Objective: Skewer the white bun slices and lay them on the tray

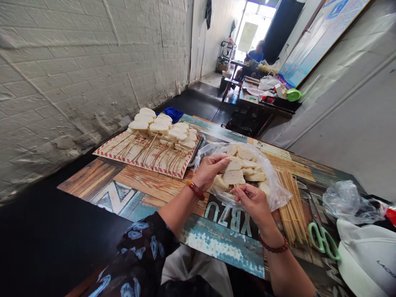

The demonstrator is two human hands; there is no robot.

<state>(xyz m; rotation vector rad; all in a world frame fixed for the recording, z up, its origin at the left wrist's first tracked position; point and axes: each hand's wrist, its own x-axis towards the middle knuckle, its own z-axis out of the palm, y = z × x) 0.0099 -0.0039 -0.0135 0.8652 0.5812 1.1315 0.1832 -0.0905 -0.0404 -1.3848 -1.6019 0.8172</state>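
My left hand (212,169) is closed on the upper edge of pale, flat food slices (233,176), thumb and fingers pinching them. Below them my right hand (252,201) is pinched at the slices' lower edge, on what looks like a thin skewer, mostly hidden by the fingers. Both hands are over a clear plastic bag (276,181) spread open, with more pale round slices (245,153) inside. To the left, skewered slices (162,123) lie stacked, their sticks pointing towards me, on a paper sheet with a red-striped border (108,149).
Loose bamboo skewers (292,202) lie right of the bag, beside green-handled scissors (323,239). A white cap (365,255) and crumpled plastic (348,202) occupy the right side. Blue cloth (173,114) is at the far edge. Someone in blue (256,55) sits behind a distant cluttered table.
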